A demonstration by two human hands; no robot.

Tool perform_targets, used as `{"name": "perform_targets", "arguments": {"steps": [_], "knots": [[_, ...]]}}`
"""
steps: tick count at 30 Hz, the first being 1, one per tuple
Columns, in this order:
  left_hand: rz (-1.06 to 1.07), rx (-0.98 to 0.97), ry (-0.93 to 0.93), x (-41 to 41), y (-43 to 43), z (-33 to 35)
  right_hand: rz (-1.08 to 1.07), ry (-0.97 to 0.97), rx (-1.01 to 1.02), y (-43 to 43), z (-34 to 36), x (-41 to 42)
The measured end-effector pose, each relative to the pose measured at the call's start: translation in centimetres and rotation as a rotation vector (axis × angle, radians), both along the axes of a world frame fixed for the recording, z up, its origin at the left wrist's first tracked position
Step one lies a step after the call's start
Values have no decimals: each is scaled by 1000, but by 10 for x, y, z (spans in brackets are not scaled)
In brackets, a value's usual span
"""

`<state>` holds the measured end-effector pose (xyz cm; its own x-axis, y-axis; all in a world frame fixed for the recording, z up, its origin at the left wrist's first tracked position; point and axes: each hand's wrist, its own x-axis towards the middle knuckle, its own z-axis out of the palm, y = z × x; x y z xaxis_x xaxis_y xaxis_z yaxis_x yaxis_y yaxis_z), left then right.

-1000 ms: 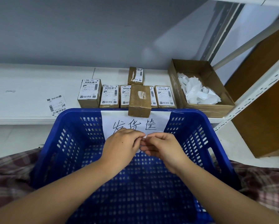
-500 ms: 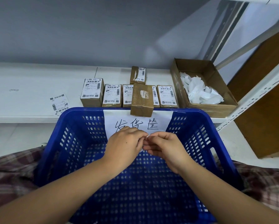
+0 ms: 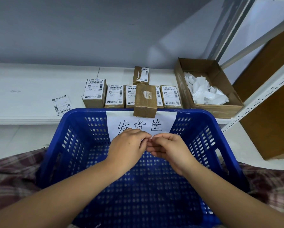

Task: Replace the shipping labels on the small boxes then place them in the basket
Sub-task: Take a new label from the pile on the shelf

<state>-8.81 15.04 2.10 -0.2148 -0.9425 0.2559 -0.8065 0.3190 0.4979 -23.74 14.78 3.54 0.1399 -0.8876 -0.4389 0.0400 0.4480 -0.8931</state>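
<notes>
While the left hand and right hand are meeting fingertip to fingertip above the blue basket, both are pinching a tiny white scrap between curled fingers; it is too small to tell whether it is label or backing. The bare box, its label already stripped, is sitting straight ahead of the hands on the shelf, just beyond the basket's far rim. Its long axis is running away from the person, and neither hand is clearly nearer to it. The loose label is lying well off to the left on the shelf, so the left hand is looking like the nearer one for fetching it. The labelled boxes are standing in a row behind the bare one, and nothing is lying in the basket yet.

Against the earlier frames, the hands are staying in the same spot with the same pinch, and the boxes and label are not shifting.
</notes>
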Motion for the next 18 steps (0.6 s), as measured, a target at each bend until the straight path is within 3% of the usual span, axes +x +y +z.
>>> {"name": "perform_targets", "arguments": {"steps": [7, 14, 18], "knots": [[-4, 67, 19, -1, 1, 0, 2, 31, -20, 0, -3, 0], [22, 187, 244, -1, -1, 1, 34, 58, -103, 1, -5, 0], [52, 227, 290, -1, 0, 2, 76, 231, -242, 1, -5, 0]]}}
